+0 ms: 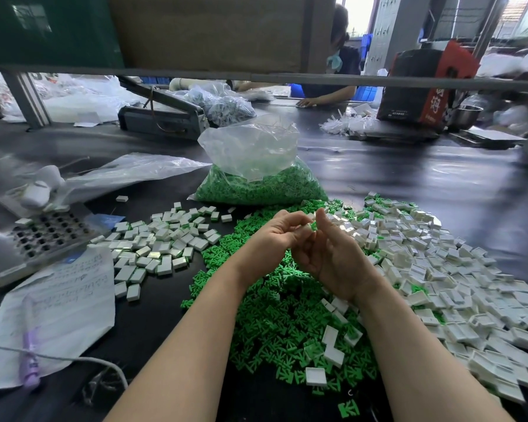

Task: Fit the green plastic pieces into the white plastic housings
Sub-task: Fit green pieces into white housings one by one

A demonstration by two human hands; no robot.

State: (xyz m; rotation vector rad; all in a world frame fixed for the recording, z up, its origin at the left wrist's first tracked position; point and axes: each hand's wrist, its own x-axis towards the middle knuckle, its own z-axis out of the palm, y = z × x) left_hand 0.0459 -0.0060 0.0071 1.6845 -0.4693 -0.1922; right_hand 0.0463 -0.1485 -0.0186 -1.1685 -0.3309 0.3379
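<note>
Mid-fit above the green pieces (pixel 275 318): left hand (pixel 275 236) and right hand (pixel 333 254) pinch one white housing (pixel 312 226) between fingertips; next, likely press the piece home, then drop it on the finished pile (pixel 162 239).

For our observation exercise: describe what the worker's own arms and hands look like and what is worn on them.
Both forearms are bare up to the frame edge, no sleeves showing. The left hand and right hand wear no gloves, and no rings, watch or bracelet are visible.
</note>
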